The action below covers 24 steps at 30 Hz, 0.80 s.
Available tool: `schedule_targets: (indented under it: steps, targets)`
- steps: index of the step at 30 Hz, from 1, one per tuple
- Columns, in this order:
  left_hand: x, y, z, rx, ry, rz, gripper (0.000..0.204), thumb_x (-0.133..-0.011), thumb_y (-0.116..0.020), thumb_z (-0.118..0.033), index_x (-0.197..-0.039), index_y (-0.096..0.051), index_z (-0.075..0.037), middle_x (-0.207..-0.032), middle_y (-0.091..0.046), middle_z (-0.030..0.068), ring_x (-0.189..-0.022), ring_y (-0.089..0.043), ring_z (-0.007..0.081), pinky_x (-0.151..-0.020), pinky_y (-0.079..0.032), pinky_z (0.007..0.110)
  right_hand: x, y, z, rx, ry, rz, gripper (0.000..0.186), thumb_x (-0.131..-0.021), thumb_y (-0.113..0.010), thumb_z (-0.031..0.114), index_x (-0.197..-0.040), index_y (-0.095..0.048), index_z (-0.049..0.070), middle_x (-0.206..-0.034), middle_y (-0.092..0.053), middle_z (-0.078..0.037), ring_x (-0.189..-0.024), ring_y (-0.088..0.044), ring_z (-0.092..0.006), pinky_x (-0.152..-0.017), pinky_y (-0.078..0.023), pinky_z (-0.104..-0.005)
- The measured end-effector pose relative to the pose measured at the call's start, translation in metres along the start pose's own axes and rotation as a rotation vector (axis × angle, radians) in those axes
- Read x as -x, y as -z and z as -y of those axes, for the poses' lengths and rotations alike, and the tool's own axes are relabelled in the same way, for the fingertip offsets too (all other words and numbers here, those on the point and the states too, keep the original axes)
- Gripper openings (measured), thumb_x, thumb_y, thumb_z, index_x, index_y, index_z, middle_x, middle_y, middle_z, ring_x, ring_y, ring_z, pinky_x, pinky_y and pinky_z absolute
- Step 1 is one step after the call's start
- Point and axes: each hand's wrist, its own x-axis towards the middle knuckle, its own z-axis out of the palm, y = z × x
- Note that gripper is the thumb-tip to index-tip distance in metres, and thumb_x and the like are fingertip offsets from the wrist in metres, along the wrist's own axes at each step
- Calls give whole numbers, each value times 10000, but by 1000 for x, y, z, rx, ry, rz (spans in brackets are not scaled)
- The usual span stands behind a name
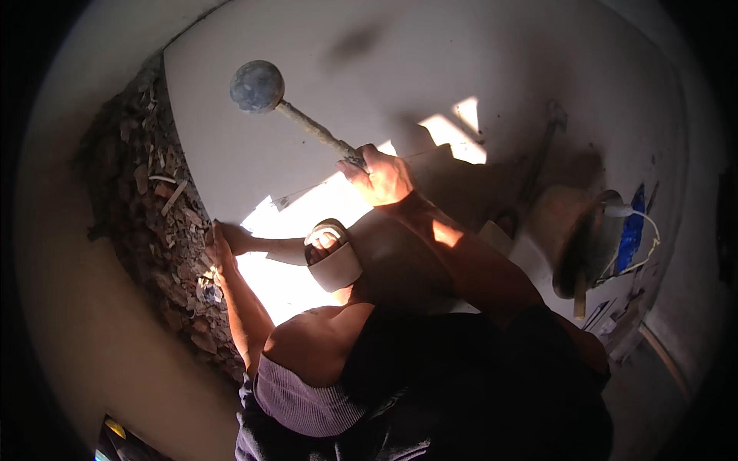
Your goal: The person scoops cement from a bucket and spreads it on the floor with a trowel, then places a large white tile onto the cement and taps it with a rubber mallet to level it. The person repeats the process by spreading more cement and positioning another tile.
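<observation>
My right hand (377,178) is closed round the rough pale handle (311,127) of a tool with a grey ball head (257,86), held slanting up-left over the large pale board (407,61). My left hand (222,250) grips the board's left edge beside the rubble. Between my arms, my foot in a beige slide sandal (332,265) rests on the sunlit surface, partly hidden by my leg and dark clothing.
Broken rubble (154,192) lies in a strip along the left, beside a wall (84,323). At right stands a round container (557,230) with a wire handle and a stick; blue material (632,234) lies behind it. Shadows fall across the board.
</observation>
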Motion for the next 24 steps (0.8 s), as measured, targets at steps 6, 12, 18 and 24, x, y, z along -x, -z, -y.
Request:
schedule_targets:
  steps: [6, 12, 18, 24]
  targets:
    - [-15, 0, 17, 71, 94, -12, 466, -920, -664, -368, -1200, -631, 3, -1164, -638, 171, -1066, -585, 265, -935, -459, 376, -32, -35, 6, 62, -1, 129, 353, -875, -675, 324, -830, -547, -2, -640, -585, -190, -571, -593, -385, -524, -477, -442]
    - [-14, -2, 17, 90, 30, 11, 380, -917, -674, -345, -1041, -679, 14, -1022, -654, 124, -949, -577, 217, -832, -467, 358, -29, -53, 6, 29, 73, 103, 353, -885, -670, 326, -797, -545, 7, -586, -524, -190, -501, -524, -366, -503, -440, -451]
    - [-7, -3, 13, 86, 50, 6, 343, -923, -667, -318, -1032, -693, 6, -970, -655, 87, -910, -564, 181, -827, -459, 342, -38, -54, 14, 160, -128, 359, 467, -911, -583, 470, -827, -556, 11, -679, -636, -198, -674, -644, -417, -645, -512, -500]
    - [-3, -2, 5, 23, 43, -21, 538, -928, -623, -415, -1240, -591, 23, -1212, -602, 209, -1104, -573, 329, -949, -466, 427, -13, -25, -6, 255, 144, 298, 440, -879, -599, 465, -883, -575, 26, -757, -645, -184, -755, -652, -371, -725, -520, -471]
